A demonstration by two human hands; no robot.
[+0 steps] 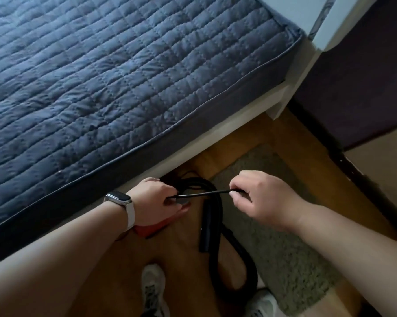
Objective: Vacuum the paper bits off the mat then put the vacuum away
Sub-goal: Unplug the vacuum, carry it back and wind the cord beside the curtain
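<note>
Step in hand looks like cord handling, paying out or winding, can't tell which, so it's best done w/ short, even pulls. The left hand (154,200), fingers curled round the thin black power cord (204,193) close to the machine, should act as the guide. The right hand (259,200), thumb and forefinger pinching the same cord further along, should draw it straight, no kinks, and clear of the black plastic hose (207,232) looping just beneath. The cord runs taut btw. the two hands. Mind the hose loop near the white sneakers (152,289), a trip risk imo. The small red vacuum body (160,226) sits on the wooden floor (238,133) right beside the bed edge, mostly hidden under the L wrist and its pale-strapped smartwatch (118,199). Only a red corner shows, w/ the dark hose arcing out from near it and lying partly on the shaggy grey-green mat (284,259). No paper bits visible on the part of the mat in view, though it's blurry. A quilted blue-grey bed cover (124,76) fills the upper left.
</note>
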